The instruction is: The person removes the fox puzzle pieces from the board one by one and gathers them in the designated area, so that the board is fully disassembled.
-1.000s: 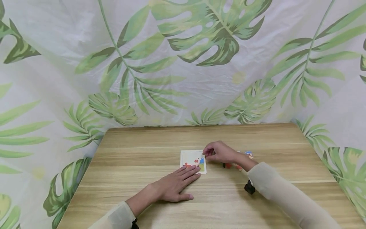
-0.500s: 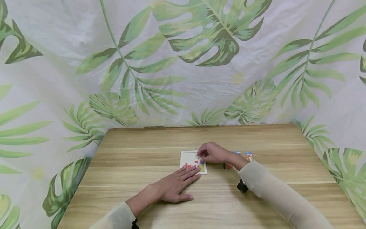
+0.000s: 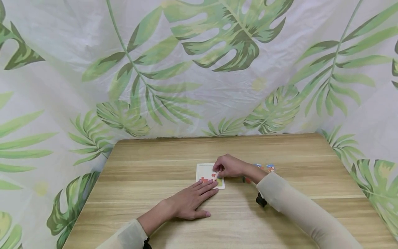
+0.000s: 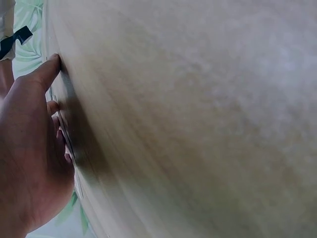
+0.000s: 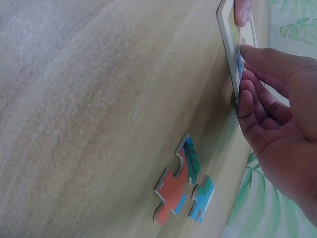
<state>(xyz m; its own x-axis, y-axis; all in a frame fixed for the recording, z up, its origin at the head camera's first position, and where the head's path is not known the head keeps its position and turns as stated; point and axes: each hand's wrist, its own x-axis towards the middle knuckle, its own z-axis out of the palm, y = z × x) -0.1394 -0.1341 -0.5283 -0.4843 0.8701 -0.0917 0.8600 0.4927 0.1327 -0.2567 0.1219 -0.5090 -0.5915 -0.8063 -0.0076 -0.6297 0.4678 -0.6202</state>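
A square white-framed jigsaw tray (image 3: 205,170) lies mid-table, with coloured pieces in its lower and right part. My left hand (image 3: 191,202) rests flat with fingers stretched over the tray's lower edge, hiding part of the picture. In the left wrist view, my left hand (image 4: 34,144) shows its thumb out on the wood. My right hand (image 3: 231,166), thumb and fingers curled together, pinches a puzzle piece at the tray's right side. In the right wrist view, a blue patch of that puzzle piece (image 5: 239,64) shows by the thumb of my right hand (image 5: 277,94); the rest is hidden.
Right of the tray lie loose puzzle pieces (image 3: 271,168), partly behind my right forearm. Among them, the right wrist view shows an orange-and-green piece (image 5: 173,188) and a smaller blue-and-green piece (image 5: 202,198). A leaf-patterned curtain (image 3: 199,69) hangs behind the wooden table (image 3: 149,166).
My right hand has moved a little left, over the tray's right side, and then nearly stops there. More loose pieces show beside its forearm. My left hand stays where it was.
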